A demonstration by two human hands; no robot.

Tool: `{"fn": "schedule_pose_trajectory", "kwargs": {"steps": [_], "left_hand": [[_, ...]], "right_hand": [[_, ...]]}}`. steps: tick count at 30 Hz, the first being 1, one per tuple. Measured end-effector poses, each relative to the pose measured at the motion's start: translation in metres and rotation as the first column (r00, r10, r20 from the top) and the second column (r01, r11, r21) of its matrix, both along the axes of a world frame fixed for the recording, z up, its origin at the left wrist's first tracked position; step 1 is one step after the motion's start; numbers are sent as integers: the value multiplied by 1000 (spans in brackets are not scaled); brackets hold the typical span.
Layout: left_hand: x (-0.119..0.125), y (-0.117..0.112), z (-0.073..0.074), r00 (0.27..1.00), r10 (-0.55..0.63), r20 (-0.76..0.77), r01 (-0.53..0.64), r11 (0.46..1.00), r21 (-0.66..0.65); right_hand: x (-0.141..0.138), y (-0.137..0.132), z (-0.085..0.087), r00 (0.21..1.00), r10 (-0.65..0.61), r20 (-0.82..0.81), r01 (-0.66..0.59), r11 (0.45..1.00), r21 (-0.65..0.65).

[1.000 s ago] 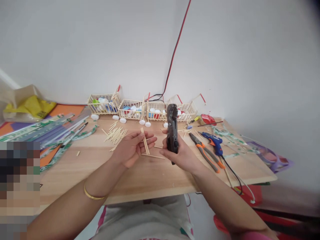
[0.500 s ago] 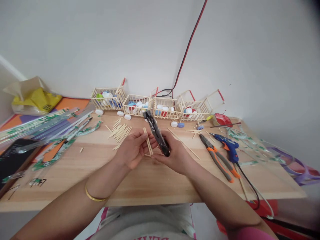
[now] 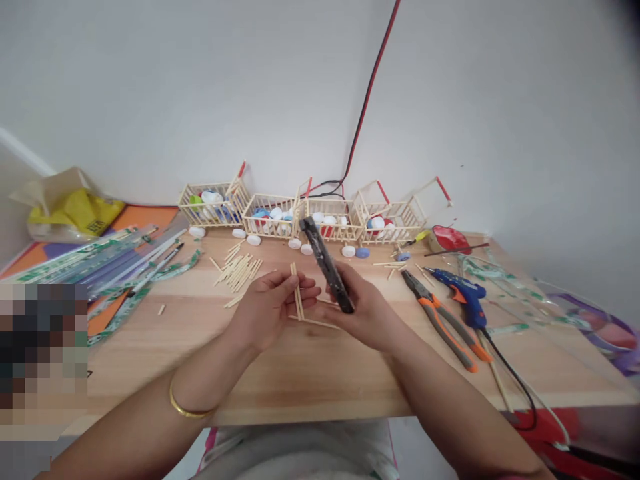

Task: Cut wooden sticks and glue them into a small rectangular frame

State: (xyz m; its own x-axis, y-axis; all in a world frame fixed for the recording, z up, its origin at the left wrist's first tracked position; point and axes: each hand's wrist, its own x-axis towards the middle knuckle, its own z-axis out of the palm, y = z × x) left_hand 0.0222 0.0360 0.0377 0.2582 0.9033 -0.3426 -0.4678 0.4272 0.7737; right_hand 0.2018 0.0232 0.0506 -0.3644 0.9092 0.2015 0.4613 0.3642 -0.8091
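My left hand [image 3: 265,303] pinches a pair of thin wooden sticks [image 3: 299,297] between thumb and fingers, holding them steeply above the table. My right hand [image 3: 367,307] is closed around a long black bar-like object [image 3: 326,263] with pale specks along its edge; its exact kind is unclear. The bar tilts up and to the left, apart from the two sticks. Below both hands more thin sticks [image 3: 320,324] show, partly hidden by the fingers. A loose pile of short wooden sticks [image 3: 239,270] lies just beyond my left hand.
Several small stick-built carts [image 3: 273,217] holding bottle caps line the wall. Orange-handled pliers [image 3: 445,327] and a blue glue gun [image 3: 463,290] lie at the right. Plastic-wrapped sticks [image 3: 110,263] and a yellow bag [image 3: 75,210] are at the left; the lower left is blurred out.
The black bar has shifted slightly right, away from the sticks in my left hand. More of the sticks underneath shows. Both hands keep their holds, and the view has moved a little.
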Motion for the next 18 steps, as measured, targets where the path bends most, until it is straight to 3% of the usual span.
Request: {"fn": "schedule_pose_trajectory", "kwargs": {"steps": [3, 5, 10, 14, 18], "left_hand": [[-1, -2, -2, 990, 25, -140, 0, 984, 176], [-2, -3, -2, 968, 60, -245, 19, 951, 308], [-5, -5, -1, 878, 119, -464, 141, 862, 488], [-8, -6, 1, 741, 274, -613, 259, 726, 638], [-11, -6, 0, 650, 397, -648, 339, 611, 715]], "right_hand": [[20, 5, 6, 987, -77, 144, 48, 979, 198], [32, 8, 9, 966, -101, 237, 37, 964, 263], [40, 7, 14, 947, -41, 318, -43, 967, 252], [35, 4, 18, 928, 15, 373, -93, 977, 190], [33, 3, 20, 924, 19, 381, -94, 979, 179]]}}
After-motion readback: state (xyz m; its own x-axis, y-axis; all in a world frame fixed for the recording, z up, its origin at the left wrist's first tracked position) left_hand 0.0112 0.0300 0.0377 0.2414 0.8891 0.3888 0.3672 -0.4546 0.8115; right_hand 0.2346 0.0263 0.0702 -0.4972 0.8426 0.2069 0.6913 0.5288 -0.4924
